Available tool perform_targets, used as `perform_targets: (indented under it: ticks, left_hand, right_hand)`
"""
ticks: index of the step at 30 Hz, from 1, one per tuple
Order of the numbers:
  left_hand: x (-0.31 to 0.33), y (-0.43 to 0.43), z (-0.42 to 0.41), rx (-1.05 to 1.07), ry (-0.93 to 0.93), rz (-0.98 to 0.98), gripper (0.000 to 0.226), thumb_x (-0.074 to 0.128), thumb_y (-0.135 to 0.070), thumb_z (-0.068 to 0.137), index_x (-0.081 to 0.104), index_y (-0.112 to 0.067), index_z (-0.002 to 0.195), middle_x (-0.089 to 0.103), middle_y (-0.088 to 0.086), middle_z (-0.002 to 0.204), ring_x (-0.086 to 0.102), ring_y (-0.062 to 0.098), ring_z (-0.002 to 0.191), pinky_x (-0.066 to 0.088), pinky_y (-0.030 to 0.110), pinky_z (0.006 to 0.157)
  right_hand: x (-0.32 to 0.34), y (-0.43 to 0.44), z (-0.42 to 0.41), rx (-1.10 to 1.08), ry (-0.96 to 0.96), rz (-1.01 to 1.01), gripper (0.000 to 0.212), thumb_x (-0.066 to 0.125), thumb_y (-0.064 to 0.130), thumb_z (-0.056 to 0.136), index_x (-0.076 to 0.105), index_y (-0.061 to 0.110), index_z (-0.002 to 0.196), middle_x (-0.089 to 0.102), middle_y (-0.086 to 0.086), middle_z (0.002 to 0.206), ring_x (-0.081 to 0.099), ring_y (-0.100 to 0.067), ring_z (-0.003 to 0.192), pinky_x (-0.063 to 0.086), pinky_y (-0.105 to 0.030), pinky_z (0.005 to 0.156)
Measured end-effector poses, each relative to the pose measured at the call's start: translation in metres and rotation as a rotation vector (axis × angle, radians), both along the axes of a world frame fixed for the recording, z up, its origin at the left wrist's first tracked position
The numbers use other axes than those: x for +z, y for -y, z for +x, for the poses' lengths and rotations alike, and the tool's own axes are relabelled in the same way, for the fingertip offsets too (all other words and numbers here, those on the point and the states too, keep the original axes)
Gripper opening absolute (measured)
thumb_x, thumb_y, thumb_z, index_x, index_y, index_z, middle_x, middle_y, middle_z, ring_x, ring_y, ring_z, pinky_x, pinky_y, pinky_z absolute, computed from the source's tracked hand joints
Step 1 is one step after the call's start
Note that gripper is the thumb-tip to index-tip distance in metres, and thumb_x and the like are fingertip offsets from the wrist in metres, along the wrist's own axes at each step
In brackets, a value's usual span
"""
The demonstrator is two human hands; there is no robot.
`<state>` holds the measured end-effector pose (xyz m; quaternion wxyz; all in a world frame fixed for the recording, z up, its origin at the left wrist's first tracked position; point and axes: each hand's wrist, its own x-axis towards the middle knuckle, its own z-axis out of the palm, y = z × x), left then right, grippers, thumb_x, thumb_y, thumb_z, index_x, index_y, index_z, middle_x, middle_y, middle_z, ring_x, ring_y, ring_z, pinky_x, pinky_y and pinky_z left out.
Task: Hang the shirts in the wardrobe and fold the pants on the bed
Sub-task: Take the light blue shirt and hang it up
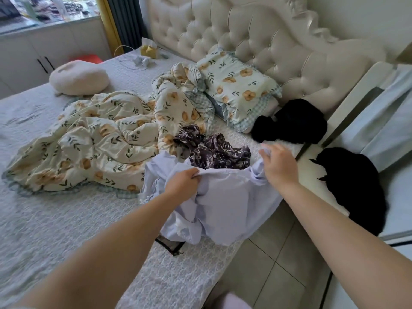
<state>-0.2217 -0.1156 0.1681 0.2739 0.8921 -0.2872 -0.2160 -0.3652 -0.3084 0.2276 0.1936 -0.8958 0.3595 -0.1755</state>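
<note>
Shirt [225, 197], lilac, hangs over the right edge of the bed [66, 230] beside open floor [278, 259]; left hand [182, 181] and right hand [278, 166] each grip its bunched top. Patterned garment [214, 152] lies just behind.

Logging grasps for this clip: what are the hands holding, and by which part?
The left hand and right hand each grip the pale lilac cloth garment by its bunched upper edge.

Both hands, left hand [181, 181] and right hand [278, 165], grip the upper edge of a crumpled pale lilac cotton garment [223, 201] above the grey quilted bed [55, 219], beside a dark purple patterned garment [214, 150].
</note>
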Motion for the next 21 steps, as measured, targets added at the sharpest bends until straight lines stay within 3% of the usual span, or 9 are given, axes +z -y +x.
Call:
perform_targets:
  ticks: [2, 4, 6, 7, 9, 11, 15, 18, 21]
  left_hand:
    - [0.013, -0.001, 0.002, -0.032, -0.016, 0.014, 0.022, 0.043, -0.023, 0.095, 0.064, -0.020, 0.094, 0.065, 0.004, 0.095, 0.057, 0.025, 0.090, 0.044, 0.031, 0.075]
    - [0.027, 0.000, 0.002, -0.070, -0.031, 0.020, 0.019, 0.046, -0.023, 0.093, 0.065, -0.025, 0.094, 0.064, 0.001, 0.093, 0.057, 0.023, 0.088, 0.047, 0.032, 0.078]
    - [0.039, 0.003, 0.002, -0.104, -0.061, -0.039, 0.016, 0.051, -0.022, 0.092, 0.067, -0.023, 0.094, 0.065, -0.001, 0.087, 0.057, 0.019, 0.082, 0.046, 0.028, 0.076]
    - [0.044, 0.004, 0.002, -0.111, -0.093, -0.104, 0.014, 0.054, -0.021, 0.091, 0.067, -0.023, 0.088, 0.064, -0.004, 0.080, 0.056, 0.015, 0.076, 0.045, 0.021, 0.070]
    - [0.054, 0.002, 0.003, -0.129, -0.091, -0.225, 0.015, 0.058, -0.019, 0.089, 0.063, -0.027, 0.079, 0.059, -0.014, 0.070, 0.052, 0.004, 0.066, 0.037, 0.008, 0.056]
    - [0.056, -0.004, 0.006, -0.104, -0.024, -0.300, 0.009, 0.062, -0.020, 0.088, 0.062, -0.029, 0.086, 0.060, -0.014, 0.078, 0.052, 0.003, 0.071, 0.037, 0.009, 0.059]
    - [0.030, -0.019, -0.001, 0.258, 0.233, -0.271, 0.031, 0.066, -0.026, 0.085, 0.056, -0.023, 0.114, 0.050, -0.001, 0.117, 0.047, 0.016, 0.104, 0.037, 0.025, 0.081]
    - [0.004, -0.023, -0.023, 0.549, 0.114, -0.228, 0.051, 0.070, -0.036, 0.080, 0.047, -0.019, 0.121, 0.039, 0.005, 0.127, 0.039, 0.023, 0.120, 0.036, 0.029, 0.092]
    - [-0.016, -0.015, -0.040, 0.583, -0.107, -0.049, 0.079, 0.071, -0.052, 0.073, 0.037, -0.020, 0.138, 0.033, 0.008, 0.140, 0.030, 0.027, 0.132, 0.034, 0.042, 0.105]
  right_hand:
    - [0.002, -0.016, 0.009, 0.206, 0.080, 0.047, 0.030, 0.051, 0.024, 0.096, 0.064, 0.009, 0.118, 0.059, -0.003, 0.100, 0.056, -0.024, 0.096, 0.034, -0.023, 0.073]
    - [0.004, -0.032, 0.020, 0.366, 0.071, 0.151, 0.032, 0.060, 0.029, 0.090, 0.064, 0.017, 0.119, 0.048, 0.009, 0.088, 0.051, -0.014, 0.080, 0.033, -0.022, 0.067]
    - [0.003, -0.044, 0.030, 0.474, -0.023, 0.240, 0.039, 0.070, 0.033, 0.081, 0.065, 0.021, 0.118, 0.048, 0.012, 0.089, 0.049, -0.009, 0.081, 0.038, -0.025, 0.071]
    - [0.001, -0.048, 0.033, 0.522, -0.071, 0.279, 0.034, 0.072, 0.032, 0.079, 0.068, 0.022, 0.112, 0.052, 0.010, 0.087, 0.050, -0.009, 0.080, 0.039, -0.027, 0.072]
    - [0.002, -0.052, 0.038, 0.539, -0.051, 0.356, 0.004, 0.070, 0.024, 0.082, 0.070, 0.020, 0.081, 0.054, 0.006, 0.069, 0.048, -0.011, 0.065, 0.036, -0.028, 0.063]
    - [0.007, -0.049, 0.041, 0.510, 0.041, 0.463, 0.035, 0.066, 0.018, 0.086, 0.049, 0.018, 0.055, 0.040, 0.010, 0.050, 0.034, -0.006, 0.049, 0.028, -0.025, 0.051]
    - [0.023, -0.049, 0.046, 0.437, 0.156, 0.485, 0.055, 0.065, 0.015, 0.087, 0.022, 0.022, 0.052, 0.022, 0.011, 0.039, 0.023, -0.004, 0.040, 0.021, -0.017, 0.042]
    - [0.028, -0.047, 0.046, 0.371, 0.201, 0.453, 0.056, 0.065, 0.017, 0.087, 0.020, 0.021, 0.053, 0.020, 0.008, 0.048, 0.023, -0.006, 0.041, 0.023, -0.016, 0.043]
    - [0.028, -0.045, 0.041, 0.346, 0.211, 0.446, 0.056, 0.064, 0.016, 0.087, 0.020, 0.020, 0.053, 0.020, 0.009, 0.047, 0.024, -0.005, 0.039, 0.023, -0.016, 0.042]
